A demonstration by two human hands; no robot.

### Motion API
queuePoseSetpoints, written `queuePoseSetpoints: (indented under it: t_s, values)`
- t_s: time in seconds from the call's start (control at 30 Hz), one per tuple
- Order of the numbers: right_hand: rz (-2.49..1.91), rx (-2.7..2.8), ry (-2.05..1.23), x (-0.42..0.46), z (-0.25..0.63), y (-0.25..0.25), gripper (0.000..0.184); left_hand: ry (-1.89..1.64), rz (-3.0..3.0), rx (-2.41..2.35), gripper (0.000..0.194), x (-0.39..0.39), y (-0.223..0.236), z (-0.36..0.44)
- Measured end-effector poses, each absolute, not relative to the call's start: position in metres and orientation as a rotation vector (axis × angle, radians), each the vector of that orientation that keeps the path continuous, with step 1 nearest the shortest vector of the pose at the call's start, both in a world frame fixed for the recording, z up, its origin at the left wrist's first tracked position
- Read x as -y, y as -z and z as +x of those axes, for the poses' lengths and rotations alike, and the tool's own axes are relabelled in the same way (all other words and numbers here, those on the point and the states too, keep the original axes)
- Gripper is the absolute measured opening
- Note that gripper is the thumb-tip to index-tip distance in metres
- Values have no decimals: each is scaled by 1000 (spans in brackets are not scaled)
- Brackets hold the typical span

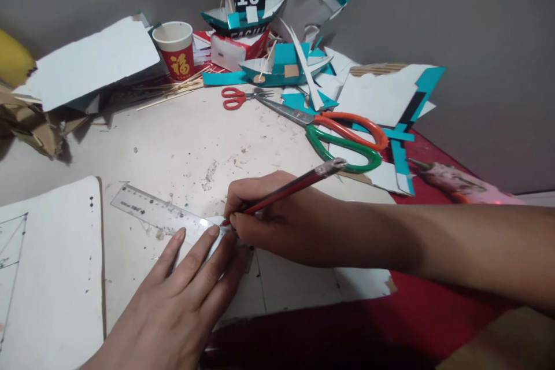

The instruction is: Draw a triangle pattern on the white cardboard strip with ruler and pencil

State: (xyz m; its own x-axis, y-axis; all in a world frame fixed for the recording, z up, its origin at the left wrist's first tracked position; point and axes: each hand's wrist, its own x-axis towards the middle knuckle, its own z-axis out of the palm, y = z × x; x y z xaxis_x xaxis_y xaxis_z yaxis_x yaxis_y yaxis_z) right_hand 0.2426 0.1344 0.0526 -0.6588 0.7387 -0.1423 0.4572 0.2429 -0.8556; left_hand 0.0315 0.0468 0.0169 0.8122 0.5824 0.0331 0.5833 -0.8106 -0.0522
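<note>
My left hand [182, 289] lies flat with its fingers stretched out, pressing down on a clear plastic ruler [156, 208]. Beneath the ruler is a white cardboard piece [299, 286] with thin drawn lines, partly hidden by my hands. A red and black pencil [295, 186] is pinched in my right hand [290, 231], its tip down by the ruler's edge near my left fingertips. My right fingers cover the exact spot where the tip meets the surface.
Large scissors [312, 121] with orange and green handles and small red scissors [236, 98] lie beyond my hands. Behind them stand two cardboard boats [286, 72], [243, 17] and a paper cup [173, 52]. A pink glue gun [463, 182] lies right; a marked white sheet [56, 266] lies left.
</note>
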Motion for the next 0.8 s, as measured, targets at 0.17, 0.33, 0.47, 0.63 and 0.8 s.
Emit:
queuePoseSetpoints:
  t_s: [0.17,0.33,0.47,0.63,0.8]
  values:
    - [-1084,2267,-1338,-134,245,-54,14,34,-2941,954,89,-46,-17,31]
    - [-1071,2299,-1338,-134,247,-55,13,1,-2928,960,89,-45,-21,32]
    - [-1086,2330,-1309,-133,248,-56,13,25,-2924,944,89,-46,-18,31]
    - [-1076,2382,-1250,-131,248,-57,13,30,-2929,943,90,-46,-17,32]
    - [-1094,2385,-1269,-131,247,-59,14,10,-2951,968,93,-47,-18,32]
